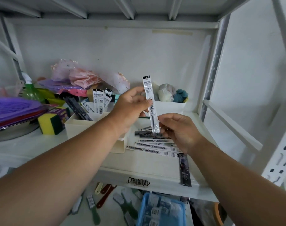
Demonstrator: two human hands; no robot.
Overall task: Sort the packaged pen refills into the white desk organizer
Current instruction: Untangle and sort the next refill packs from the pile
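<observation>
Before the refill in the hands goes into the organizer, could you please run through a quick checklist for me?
1. Packaged refill held: ok, left hand grips its middle, right hand pinches its lower end.
2. Refill upright: ok, slightly tilted.
3. White desk organizer within reach: ok, beside the left hand.
4. Room in the compartment with standing refills: cannot tell, the left hand hides part of it.
5. Loose refills left on the shelf: not ok, several remain.
</observation>
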